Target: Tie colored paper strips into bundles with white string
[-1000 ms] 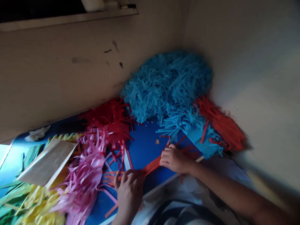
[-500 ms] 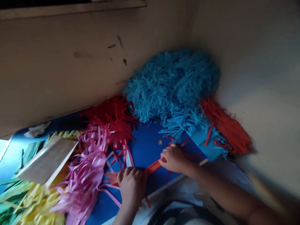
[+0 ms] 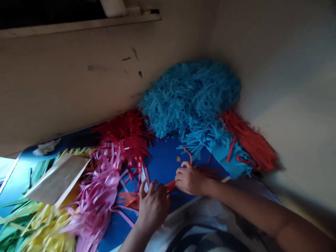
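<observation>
A strip of orange fringed tissue paper (image 3: pixel 171 186) stretches between my two hands, low over the blue tabletop. My left hand (image 3: pixel 154 203) is closed on its left part with arched fingers, and loose orange fringe (image 3: pixel 128 199) pokes out beyond them. Wrapped round the other end, my right hand (image 3: pixel 191 179) sits a short way to the right. A thin orange-red strand (image 3: pixel 188 154) rises behind the right fingers. The thumbs and the paper inside both hands are mostly hidden.
Pink fringe (image 3: pixel 101 196), red fringe (image 3: pixel 126 127) and yellow fringe (image 3: pixel 49 227) lie leftward, with a brownish sheet (image 3: pixel 57 178) on top. Behind stands a big blue fringe heap (image 3: pixel 191 94) against the wall (image 3: pixel 78 87). Orange-red fringe (image 3: pixel 249 140) lies at the right.
My left hand has shifted slightly right and its fingers have lifted and spread somewhat. My right hand has come a little left, so the orange span between them is shorter.
</observation>
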The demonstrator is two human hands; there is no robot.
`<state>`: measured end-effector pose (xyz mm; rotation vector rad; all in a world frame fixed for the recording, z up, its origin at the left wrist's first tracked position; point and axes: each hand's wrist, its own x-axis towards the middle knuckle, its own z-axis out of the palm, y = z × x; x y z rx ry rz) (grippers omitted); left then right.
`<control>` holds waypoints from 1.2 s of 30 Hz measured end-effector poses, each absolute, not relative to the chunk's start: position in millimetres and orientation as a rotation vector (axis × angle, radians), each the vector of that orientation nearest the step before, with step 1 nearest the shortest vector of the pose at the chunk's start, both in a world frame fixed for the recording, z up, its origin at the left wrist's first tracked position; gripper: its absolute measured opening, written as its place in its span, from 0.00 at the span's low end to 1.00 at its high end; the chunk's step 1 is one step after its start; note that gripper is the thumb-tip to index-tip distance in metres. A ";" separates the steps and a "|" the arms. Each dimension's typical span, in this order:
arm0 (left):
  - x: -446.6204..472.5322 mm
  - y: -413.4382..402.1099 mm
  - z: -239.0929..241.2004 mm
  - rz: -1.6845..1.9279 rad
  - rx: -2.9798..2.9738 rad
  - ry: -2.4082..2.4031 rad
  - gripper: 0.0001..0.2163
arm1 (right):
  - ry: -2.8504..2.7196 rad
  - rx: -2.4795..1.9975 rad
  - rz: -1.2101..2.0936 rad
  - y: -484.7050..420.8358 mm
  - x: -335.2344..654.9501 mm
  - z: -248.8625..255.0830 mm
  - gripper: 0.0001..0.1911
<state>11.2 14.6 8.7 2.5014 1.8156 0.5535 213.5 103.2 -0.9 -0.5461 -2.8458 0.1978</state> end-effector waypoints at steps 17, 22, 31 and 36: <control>-25.5 0.7 -19.3 0.652 2.438 1.821 0.08 | -2.560 -0.891 0.392 107.4 241.7 -13.5 0.07; -33.9 5.1 -22.6 0.705 2.346 1.794 0.05 | -2.536 -1.055 0.641 121.0 244.1 -7.2 0.06; -23.5 8.6 -11.4 0.665 2.252 1.899 0.09 | -2.527 -1.158 0.690 122.8 235.9 -0.3 0.08; -20.9 17.6 -7.0 0.551 2.253 1.896 0.10 | -2.552 -1.206 0.689 122.5 230.7 2.0 0.08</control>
